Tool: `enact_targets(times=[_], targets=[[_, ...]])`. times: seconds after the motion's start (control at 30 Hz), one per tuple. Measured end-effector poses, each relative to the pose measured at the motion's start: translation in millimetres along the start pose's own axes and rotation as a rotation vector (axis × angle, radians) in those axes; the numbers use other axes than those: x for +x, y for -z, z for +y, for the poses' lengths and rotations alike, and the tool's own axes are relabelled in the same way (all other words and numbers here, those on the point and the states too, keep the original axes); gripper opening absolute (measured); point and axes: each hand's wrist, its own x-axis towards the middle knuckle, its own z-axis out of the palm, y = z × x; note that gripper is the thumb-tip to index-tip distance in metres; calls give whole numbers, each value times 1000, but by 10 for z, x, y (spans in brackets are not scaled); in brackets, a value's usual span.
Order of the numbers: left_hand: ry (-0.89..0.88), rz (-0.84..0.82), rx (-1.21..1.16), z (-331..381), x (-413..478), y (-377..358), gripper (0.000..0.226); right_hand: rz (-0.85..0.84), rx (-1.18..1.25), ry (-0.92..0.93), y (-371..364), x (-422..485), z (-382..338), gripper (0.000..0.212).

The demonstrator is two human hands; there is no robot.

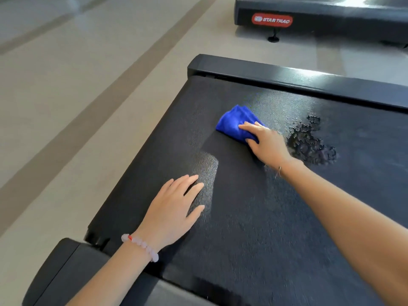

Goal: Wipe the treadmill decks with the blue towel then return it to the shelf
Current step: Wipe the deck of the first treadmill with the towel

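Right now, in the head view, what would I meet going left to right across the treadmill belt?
left hand, flat on the belt → blue towel → right hand, pressing the towel's right part → wet patch on the belt

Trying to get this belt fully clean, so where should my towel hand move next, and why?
Probably sweep the right hand and blue towel rightward over the wet patch: it sits beside that wrist on the treadmill deck, seemingly unwiped.

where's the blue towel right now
In the head view the blue towel lies on the treadmill deck, right of centre, pressed under the right hand, just left of a wet patch.
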Motion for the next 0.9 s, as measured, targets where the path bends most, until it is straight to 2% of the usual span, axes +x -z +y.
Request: enact_targets(times=[0.33,0.63,0.8,0.9], targets=[[106,5,-45,-104,-1009,157,41,-87,7,106,-135,-1295,-676,42],[150,17,-64,105,-1416,249,54,-91,35,226,-255,-2003,-1002,42],[185,-3,-109,164,-1489,240,63,-35,21,336,-265,-2293,-1054,43],[187,-5,-108,212,-1480,216,60,29,-49,429,-217,-2406,-1037,48]])
